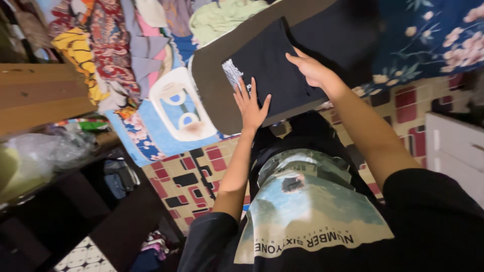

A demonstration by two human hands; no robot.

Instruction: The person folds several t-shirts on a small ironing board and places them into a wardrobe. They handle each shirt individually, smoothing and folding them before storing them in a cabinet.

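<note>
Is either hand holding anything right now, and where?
Neither grips anything. Both lie open on the folded black shirt: left hand flat at its near edge, right hand on its right side.

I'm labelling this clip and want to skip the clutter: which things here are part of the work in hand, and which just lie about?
In hand: folded black garment, padded board under it, left hand, right hand.

Lying about: white plastic stool, heap of coloured clothes, wooden shelf, plastic bags.
</note>
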